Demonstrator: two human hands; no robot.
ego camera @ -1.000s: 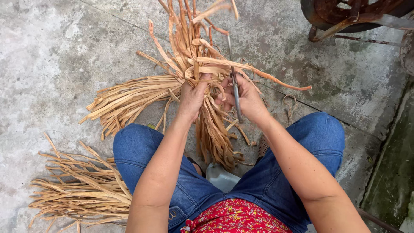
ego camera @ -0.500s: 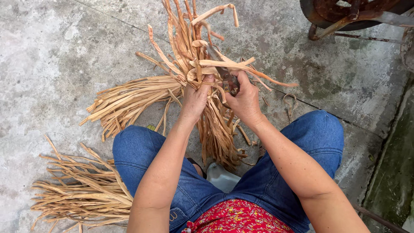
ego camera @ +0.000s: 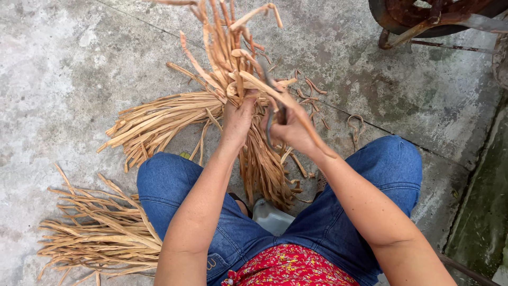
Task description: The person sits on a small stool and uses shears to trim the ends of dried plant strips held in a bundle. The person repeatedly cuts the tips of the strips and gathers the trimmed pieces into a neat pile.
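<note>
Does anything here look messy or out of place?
Yes: short curled tan strip scraps lie scattered on the grey concrete floor beyond the upright bundle of tan dried strips, apart from the piles.

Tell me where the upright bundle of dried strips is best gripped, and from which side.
Probably at its narrow waist, where the left hand already clasps the bundle of strips. Come from the near side: the strips fan out above and below, so only there do they gather tight.

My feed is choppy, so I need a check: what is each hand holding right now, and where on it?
The left hand grips the upright bundle of tan strips at its gathered middle. The right hand holds a thin dark tool and one loose strip.
</note>
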